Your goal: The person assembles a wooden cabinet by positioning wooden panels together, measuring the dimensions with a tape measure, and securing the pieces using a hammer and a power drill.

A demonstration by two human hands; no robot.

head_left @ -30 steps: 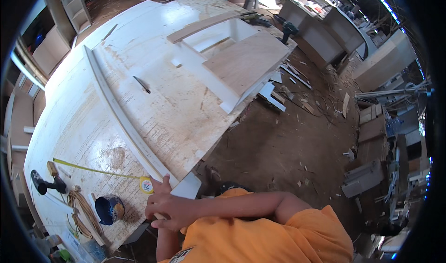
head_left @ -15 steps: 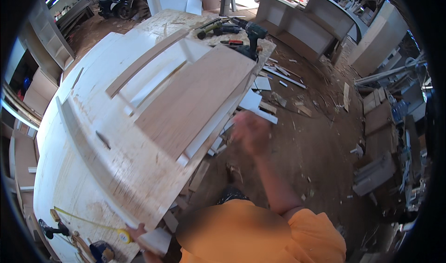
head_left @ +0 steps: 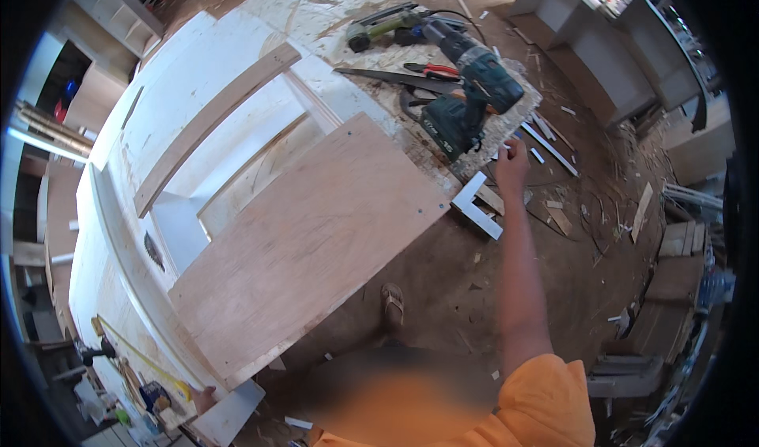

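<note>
1. Resting at the near corner of the desk (head_left: 269, 12), the left hand (head_left: 204, 399) sits beside the end of a long pale strip (head_left: 125, 269) and a yellow tape measure (head_left: 183, 388); it is too small and partly covered to tell whether it grips either.
2. A blurred patch hides most of the orange shirt (head_left: 545, 399), with whatever lies behind it.
3. Beyond the left hand, a plywood panel (head_left: 308, 249) lies flat over a white frame, concealing part of it.
4. Well apart from the left hand, the right hand (head_left: 514, 162) is stretched past the desk's edge, fingers curled; I cannot tell whether it pinches the small white thing showing there.
5. The step in hand seems to be reaching toward the tool end while minding the strip; the next move would call for a clear, sure grip.
6. Just beyond the right hand, a cordless drill (head_left: 489, 75) stands on the desk, partly blocking the tools behind.
7. Farthest off, cabinets (head_left: 609, 60) blur toward the dark rim, which cuts them off.
</note>
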